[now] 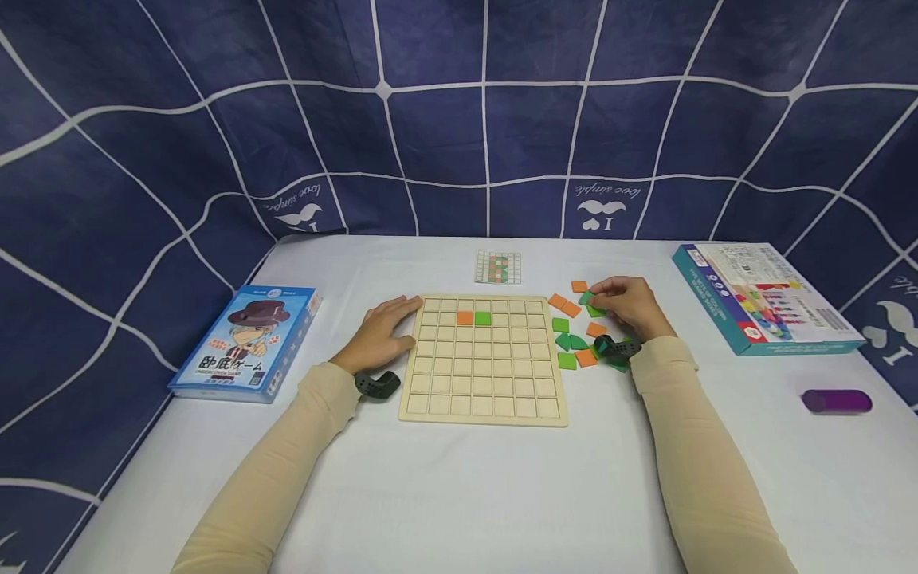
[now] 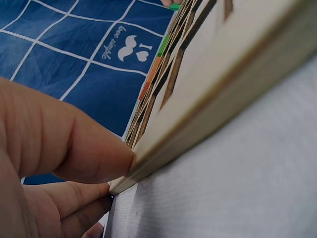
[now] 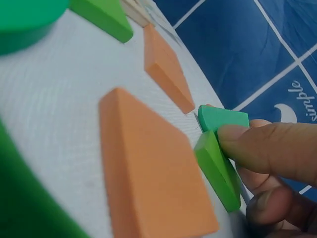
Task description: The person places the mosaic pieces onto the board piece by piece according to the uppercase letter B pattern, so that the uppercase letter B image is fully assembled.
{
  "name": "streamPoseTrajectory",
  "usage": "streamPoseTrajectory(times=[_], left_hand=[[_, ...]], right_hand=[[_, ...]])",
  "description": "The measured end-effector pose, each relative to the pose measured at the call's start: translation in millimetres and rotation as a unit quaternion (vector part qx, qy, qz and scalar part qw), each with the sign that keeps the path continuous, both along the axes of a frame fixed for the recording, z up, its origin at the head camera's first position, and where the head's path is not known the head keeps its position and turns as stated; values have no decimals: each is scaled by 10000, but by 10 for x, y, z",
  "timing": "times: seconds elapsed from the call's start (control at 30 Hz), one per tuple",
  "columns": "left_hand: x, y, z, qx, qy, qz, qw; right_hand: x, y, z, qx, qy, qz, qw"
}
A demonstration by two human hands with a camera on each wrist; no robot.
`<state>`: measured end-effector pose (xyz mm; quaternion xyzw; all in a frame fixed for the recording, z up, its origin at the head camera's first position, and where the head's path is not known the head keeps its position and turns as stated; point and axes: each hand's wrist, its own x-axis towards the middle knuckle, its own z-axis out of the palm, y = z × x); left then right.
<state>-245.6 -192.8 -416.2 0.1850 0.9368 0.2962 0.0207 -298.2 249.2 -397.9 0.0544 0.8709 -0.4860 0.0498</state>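
Right fingers: here we are at right of centre, where the right hand (image 1: 629,304) has thumb and finger nearly together, pinching a dark green piece (image 3: 223,118); whether it is off the cloth, we can't tell.
Under the thumb: a light green piece (image 3: 218,171) sits right up against that pinch, tilted in the wrist view, and a big orange piece (image 3: 161,173) fills that frame's lower middle.
Left fingers: over to left of centre, and the left hand (image 1: 380,331) lies loosely spread, nothing picked up, fingertips and thumb touching the upper left edge of the wooden board (image 1: 482,391).
Board: mid-frame, two cells filled! An orange square (image 1: 464,318) and a green square (image 1: 483,318) sit side by side in the second row from the top, and every other cell we see is bare.
Loose pieces: just right of the board, green and orange pieces (image 1: 566,361) are scattered, all waiting.
Grid card: upper middle, above the board, the grid card (image 1: 498,279) carries far more than two coloured cells, too small for us to read exactly.
Score so far: if the card is the pattern, we'd call this early, two down and most of it left.
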Motion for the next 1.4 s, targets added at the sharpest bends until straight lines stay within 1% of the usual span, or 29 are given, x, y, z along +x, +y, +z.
streamPoseTrajectory(times=[0.2,0.33,0.43,0.57,0.87,1.0,1.13,1.27,1.33,1.4], left_hand=[[-6,0,-5,24,-8,-8,10000],[-2,-1,3,44,16,-22,10000],[0,-2,7,56,27,-32,10000],[1,-2,9,64,28,-40,10000],[-3,-15,-14,65,24,-31,10000],[-5,-19,-23,62,27,-17,10000],[-11,-17,-22,41,29,-20,10000],[-9,-10,-9,29,17,-25,10000],[-4,-7,-3,35,18,-30,10000],[0,-5,1,44,21,-36,10000]], right_hand=[[1,33,-1,-360,-186,-59,9992],[3,43,20,-547,-281,82,9981],[6,35,43,-656,-262,231,9972],[17,17,72,-814,-191,332,9959],[-11,-44,117,-901,-55,228,9957],[-18,-96,164,-1111,5,227,9935],[0,-160,192,-1377,150,480,9892],[4,-207,179,-1647,235,813,9827],[7,-234,179,-1682,215,943,9810],[12,-275,187,-1620,183,1018,9814]])
